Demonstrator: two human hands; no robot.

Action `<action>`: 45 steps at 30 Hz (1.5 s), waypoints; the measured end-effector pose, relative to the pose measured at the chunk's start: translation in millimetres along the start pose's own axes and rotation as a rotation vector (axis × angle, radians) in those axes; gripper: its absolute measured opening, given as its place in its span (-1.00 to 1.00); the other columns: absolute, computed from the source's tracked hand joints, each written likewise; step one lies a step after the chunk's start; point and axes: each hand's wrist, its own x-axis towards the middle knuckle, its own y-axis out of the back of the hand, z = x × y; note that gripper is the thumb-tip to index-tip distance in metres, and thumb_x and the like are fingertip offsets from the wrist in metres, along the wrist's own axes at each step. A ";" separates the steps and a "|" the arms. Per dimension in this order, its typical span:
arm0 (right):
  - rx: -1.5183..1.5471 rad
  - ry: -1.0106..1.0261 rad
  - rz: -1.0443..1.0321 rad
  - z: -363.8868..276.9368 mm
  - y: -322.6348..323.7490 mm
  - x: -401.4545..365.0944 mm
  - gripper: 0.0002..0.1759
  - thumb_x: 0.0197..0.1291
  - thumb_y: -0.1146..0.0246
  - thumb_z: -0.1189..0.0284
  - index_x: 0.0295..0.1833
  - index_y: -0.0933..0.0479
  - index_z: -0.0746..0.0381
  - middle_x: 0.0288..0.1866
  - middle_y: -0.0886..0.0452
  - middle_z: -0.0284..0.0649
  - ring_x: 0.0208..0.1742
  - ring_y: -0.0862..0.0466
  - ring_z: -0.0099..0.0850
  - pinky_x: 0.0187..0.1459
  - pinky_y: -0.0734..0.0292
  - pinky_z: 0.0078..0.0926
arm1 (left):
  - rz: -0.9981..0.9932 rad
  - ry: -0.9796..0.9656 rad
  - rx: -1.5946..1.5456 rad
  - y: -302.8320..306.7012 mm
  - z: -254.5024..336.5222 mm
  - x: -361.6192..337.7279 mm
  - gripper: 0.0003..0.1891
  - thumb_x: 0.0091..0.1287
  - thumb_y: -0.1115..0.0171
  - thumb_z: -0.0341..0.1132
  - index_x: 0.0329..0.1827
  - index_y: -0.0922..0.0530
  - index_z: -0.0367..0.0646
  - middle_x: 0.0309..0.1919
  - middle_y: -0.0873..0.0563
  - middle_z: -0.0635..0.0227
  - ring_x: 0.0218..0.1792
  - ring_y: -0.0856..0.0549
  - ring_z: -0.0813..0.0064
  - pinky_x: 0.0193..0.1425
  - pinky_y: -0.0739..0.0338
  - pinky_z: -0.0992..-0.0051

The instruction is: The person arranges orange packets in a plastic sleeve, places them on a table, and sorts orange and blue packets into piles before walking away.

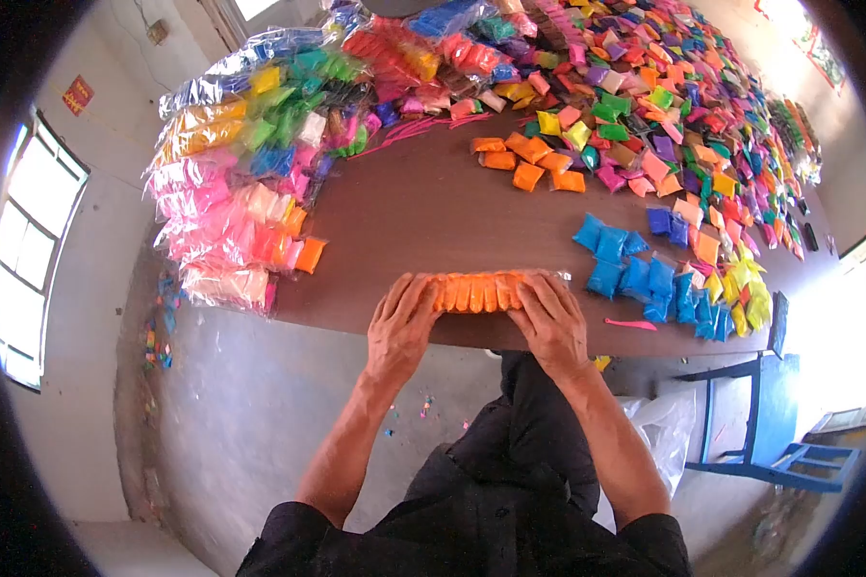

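Observation:
A row of orange packets (476, 293), pressed side by side in clear plastic, is at the table's front edge. My left hand (404, 317) is closed around its left end, fingers over the top. Round the right end my right hand (551, 317) is closed the same way. Clear wrap sticks out past the right fingers. Blue packets (635, 279) lie to the right of my right hand, and a pink strip (630, 325) rests close to it. Loose orange packets (527, 149) lie farther back on the brown table (404, 212).
A big heap of small coloured packets (645, 106) covers the back right. Filled clear bags (221, 202) are stacked along the left side. Yellow packets (749, 288) lie at the right edge. A blue chair (755, 418) and a clear plastic bag (659, 428) are beside the table.

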 end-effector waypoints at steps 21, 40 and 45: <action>0.542 -0.682 0.216 -4.3 -13.4 5.5 -0.72 0.22 -0.47 0.50 0.03 -0.69 0.30 0.17 -0.72 -0.12 0.17 -0.70 -0.33 0.14 -0.63 -0.41 | 0.073 0.188 -0.183 -9.6 4.7 -7.2 -0.61 0.38 -0.41 -0.36 0.27 -0.68 -0.11 0.50 -0.44 0.10 0.52 -0.40 -0.06 0.55 -0.43 0.08; 0.514 -0.850 0.209 -6.7 -21.2 7.4 -0.63 0.21 -0.47 0.43 0.10 -0.69 0.37 0.05 -0.77 -0.03 0.10 -0.76 -0.20 0.19 -0.61 -0.28 | 0.105 0.159 -0.182 -11.6 7.0 -7.3 -0.60 0.47 -0.31 -0.35 0.36 -0.61 -0.11 0.45 -0.47 -0.04 0.39 -0.54 -0.10 0.44 -0.54 0.05; 0.557 -0.817 0.181 -18.3 -8.3 7.4 -0.51 0.21 -0.47 0.41 0.22 -0.65 0.39 0.14 -0.75 0.01 0.18 -0.73 -0.17 0.25 -0.58 -0.24 | 0.109 0.160 -0.236 -2.0 8.3 -4.5 -0.58 0.47 -0.31 -0.35 0.37 -0.60 -0.12 0.45 -0.47 -0.06 0.37 -0.55 -0.13 0.41 -0.55 0.07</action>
